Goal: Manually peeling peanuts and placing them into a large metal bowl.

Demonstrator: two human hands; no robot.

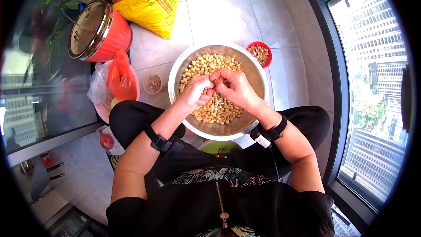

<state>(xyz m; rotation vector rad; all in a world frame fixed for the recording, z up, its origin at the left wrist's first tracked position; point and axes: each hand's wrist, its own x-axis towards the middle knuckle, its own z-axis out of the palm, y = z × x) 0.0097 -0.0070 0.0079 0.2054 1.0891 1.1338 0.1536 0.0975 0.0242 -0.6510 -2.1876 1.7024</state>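
Note:
A large stainless steel basin (255,105) stands before my crossed legs, with many unshelled peanuts (213,62) spread over its bottom. Above the middle of it, my left hand (196,91) and my right hand (236,88) meet at the fingertips. Pinched between them is a small brownish piece, seemingly a peanut (214,81), largely covered by the fingers. The left hand's other fingers curl inward, and something small shows under them. To the right of the rim, a red bowl (270,60) contains broken peanut shells (258,54). Left of the basin, a small clear cup (145,88) holds shelled peanuts (154,83).
A pink basin (134,84) with plastic bags (120,77) stands at left. Behind it are a red pot (113,36) and a yellow bag (149,10). A green object (221,147) lies under the steel basin's near side. Windows (371,82) flank the right.

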